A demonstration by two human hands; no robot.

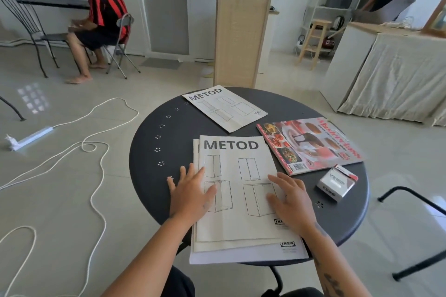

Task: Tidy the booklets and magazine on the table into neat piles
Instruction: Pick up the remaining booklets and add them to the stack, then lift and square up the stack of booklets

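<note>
A stack of white METOD booklets (239,152) lies at the near edge of the round dark table (149,152), its lower sheets jutting out past the rim. My left hand (190,193) lies flat on the stack's left edge, fingers spread. My right hand (289,198) rests flat on its right side, also spread. Neither hand grips anything. A single METOD booklet (224,107) lies askew at the table's far side. A red cooking magazine (309,143) lies at the right, turned at an angle.
A small white and red box (337,182) stands on the table near the magazine's front corner. White cord (96,152) and a power strip (33,137) lie on the floor at left. A person sits on a chair (96,21) far left. A dark chair frame (415,200) is at right.
</note>
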